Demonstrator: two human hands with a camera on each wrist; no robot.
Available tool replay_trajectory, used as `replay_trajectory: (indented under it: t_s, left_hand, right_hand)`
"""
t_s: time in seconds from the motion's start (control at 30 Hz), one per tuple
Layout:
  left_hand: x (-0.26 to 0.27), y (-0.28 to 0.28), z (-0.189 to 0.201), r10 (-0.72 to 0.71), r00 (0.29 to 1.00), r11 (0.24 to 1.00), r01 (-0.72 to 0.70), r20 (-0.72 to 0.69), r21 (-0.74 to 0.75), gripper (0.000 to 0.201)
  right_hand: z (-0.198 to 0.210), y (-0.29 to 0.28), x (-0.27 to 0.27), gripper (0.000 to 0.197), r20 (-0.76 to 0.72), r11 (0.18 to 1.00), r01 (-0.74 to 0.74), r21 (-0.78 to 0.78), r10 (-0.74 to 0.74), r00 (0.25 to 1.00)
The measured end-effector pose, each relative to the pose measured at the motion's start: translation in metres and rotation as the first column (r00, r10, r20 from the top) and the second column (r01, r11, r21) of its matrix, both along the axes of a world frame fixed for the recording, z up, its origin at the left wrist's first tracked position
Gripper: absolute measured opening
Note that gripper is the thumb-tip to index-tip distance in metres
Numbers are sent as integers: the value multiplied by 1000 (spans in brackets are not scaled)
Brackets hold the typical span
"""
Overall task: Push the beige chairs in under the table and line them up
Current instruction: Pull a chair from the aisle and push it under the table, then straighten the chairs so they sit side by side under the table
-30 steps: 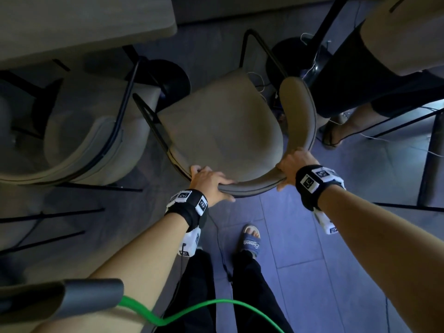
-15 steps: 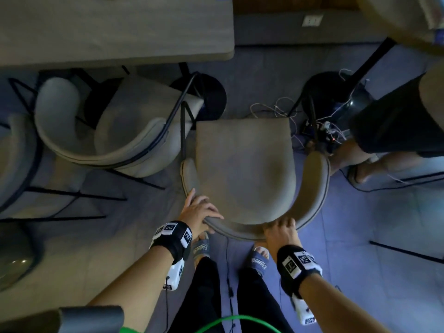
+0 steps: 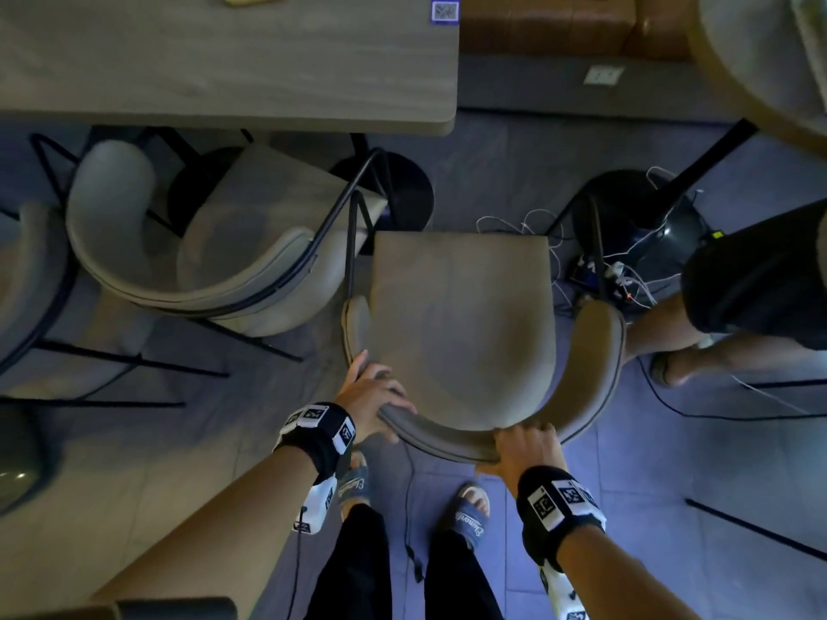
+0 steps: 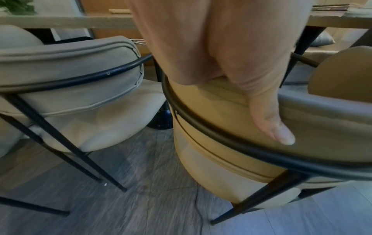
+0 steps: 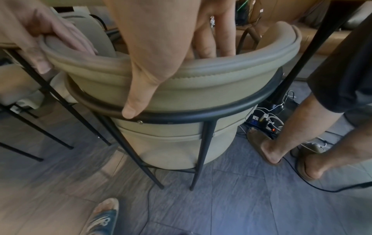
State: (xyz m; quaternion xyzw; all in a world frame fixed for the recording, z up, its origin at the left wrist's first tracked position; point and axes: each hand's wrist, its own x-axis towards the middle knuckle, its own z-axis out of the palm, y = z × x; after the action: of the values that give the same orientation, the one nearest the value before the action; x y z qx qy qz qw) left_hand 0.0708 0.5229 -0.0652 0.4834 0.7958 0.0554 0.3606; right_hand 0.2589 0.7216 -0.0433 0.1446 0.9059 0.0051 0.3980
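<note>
A beige chair [image 3: 461,324] with a curved backrest and black metal frame stands in front of me, its seat facing the table [image 3: 223,73]. My left hand [image 3: 371,396] grips the left part of the backrest [image 4: 322,114], thumb on the outside. My right hand [image 3: 526,443] grips the backrest [image 5: 201,76] near its middle, fingers inside and thumb down the back. The chair's front edge lies short of the table edge and to the right of the table corner. A second beige chair [image 3: 215,257] stands to the left, angled, partly under the table.
Another person's legs [image 3: 671,346] in sandals stand close to the right of the chair. A black round base [image 3: 644,226] with loose white cables and a power strip lies behind the chair's right side. A third chair [image 3: 27,279] is at the far left. My sandalled feet [image 3: 467,512] are just behind the chair.
The chair has turned from a slant to face the table squarely. My right hand has slid from the right arm of the backrest to its middle. The view has shifted up to show the table.
</note>
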Motion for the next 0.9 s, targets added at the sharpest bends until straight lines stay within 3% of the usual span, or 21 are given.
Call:
replay_trajectory:
  t_s: [0.13, 0.23, 0.37, 0.5, 0.6, 0.67, 0.8, 0.9]
  left_hand:
    - [-1, -3, 5, 7, 998, 1000, -8, 56, 12, 52]
    - [-23, -25, 8, 8, 1000, 993, -10, 13, 116, 77]
    - [-89, -87, 14, 175, 984, 973, -166, -41, 160, 100]
    - [-176, -151, 35, 335, 923, 931, -292, -191, 219, 93]
    - [-235, -195, 48, 394, 888, 916, -357, -238, 183, 86]
    - [-273, -223, 47, 407, 886, 913, -394, -220, 104, 82]
    - [-324, -284, 29, 418, 897, 891, -436, -145, -129, 92]
    - [-331, -310, 10, 347, 923, 928, -363, -166, -80, 88]
  right_hand:
    - [1, -7, 7, 62, -30, 998, 15, 55, -13, 999]
    - [8, -14, 2, 62, -5, 994, 99, 48, -99, 995]
    - [27, -36, -33, 64, 57, 971, 211, -112, -205, 977]
    - [47, -114, -135, 38, -72, 940, 200, -275, -228, 971]
    - [58, -169, -231, 39, -312, 931, 263, -253, -335, 889]
    - [61, -194, -296, 54, -415, 932, 223, -285, -330, 848]
    - [58, -244, -402, 86, -397, 926, 17, -376, -178, 901]
    - [22, -287, -438, 79, -241, 898, -27, -439, -89, 966]
